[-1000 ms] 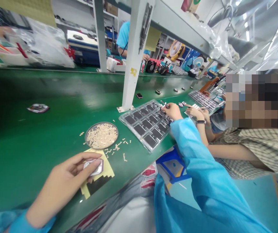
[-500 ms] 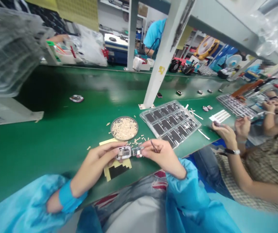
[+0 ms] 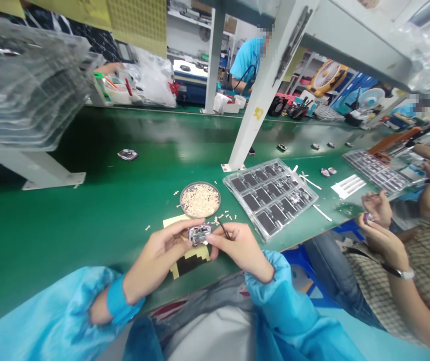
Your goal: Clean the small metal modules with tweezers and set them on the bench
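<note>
One open casing (image 3: 200,234) faces up, long axis roughly nine-to-three; left hand (image 3: 166,253) grips its nine-o'clock end, right hand (image 3: 243,245) a dark tool (image 3: 223,229).

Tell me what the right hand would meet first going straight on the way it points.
The right hand would probably first meet the small device in the left hand; it looks to be touching it or nearly so, though depth is unclear.
</note>
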The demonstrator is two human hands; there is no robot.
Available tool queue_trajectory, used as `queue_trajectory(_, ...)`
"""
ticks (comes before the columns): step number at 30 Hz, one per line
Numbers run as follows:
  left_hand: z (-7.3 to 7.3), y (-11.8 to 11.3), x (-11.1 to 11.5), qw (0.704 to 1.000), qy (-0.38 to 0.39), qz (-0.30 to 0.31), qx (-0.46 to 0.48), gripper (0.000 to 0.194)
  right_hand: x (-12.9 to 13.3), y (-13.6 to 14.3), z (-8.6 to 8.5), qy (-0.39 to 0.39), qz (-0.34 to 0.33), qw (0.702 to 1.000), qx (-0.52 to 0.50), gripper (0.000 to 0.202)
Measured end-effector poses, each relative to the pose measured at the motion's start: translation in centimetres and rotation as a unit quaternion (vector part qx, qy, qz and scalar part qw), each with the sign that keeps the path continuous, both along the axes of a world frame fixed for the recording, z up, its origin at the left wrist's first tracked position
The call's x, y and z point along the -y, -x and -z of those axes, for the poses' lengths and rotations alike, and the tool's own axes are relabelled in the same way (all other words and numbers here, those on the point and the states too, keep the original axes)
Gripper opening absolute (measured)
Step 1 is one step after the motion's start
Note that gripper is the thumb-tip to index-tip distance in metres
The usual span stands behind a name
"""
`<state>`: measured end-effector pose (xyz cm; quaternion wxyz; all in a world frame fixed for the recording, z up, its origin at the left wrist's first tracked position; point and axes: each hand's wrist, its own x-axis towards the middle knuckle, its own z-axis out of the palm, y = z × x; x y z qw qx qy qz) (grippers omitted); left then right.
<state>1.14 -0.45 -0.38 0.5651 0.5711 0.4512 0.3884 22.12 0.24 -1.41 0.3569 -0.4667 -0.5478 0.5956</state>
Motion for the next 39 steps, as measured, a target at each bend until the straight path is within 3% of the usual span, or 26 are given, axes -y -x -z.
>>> queue_trajectory(7,0.76,-0.08,0.12,1.0,-0.017,0.013,-0.011,0.042,0.03,-0.1,0.13,0.005,0.009,1.0,-0.013,0.032)
queue_trajectory(10,0.97,-0.22,0.16,0.997,-0.048,0.002,-0.059,0.044,0.08,-0.03,0.15,0.007,0.011,1.0,-0.023,0.034)
queue_trajectory(14,0.68,-0.57,0.17,0.986,-0.089,-0.023,-0.137,0.044,0.14,0.19,0.11,0.008,0.018,0.999,-0.03,0.034)
queue_trajectory(21,0.46,-0.72,0.05,0.975,-0.14,-0.034,-0.169,0.038,0.09,0.22,0.43,0.013,0.017,0.999,-0.034,0.035)
queue_trajectory(28,0.54,-0.66,0.05,0.979,-0.114,-0.03,-0.168,0.041,0.04,0.04,0.48,0.005,0.007,1.0,-0.017,0.033)
queue_trajectory(34,0.64,-0.64,0.0,0.976,-0.139,-0.035,-0.166,0.038,0.06,0.0,0.33,0.008,0.008,1.0,-0.005,0.035)
queue_trajectory(39,0.75,-0.61,0.05,0.987,-0.076,-0.043,-0.133,0.04,0.08,0.44,0.87,-0.005,0.043,0.999,-0.026,0.032)
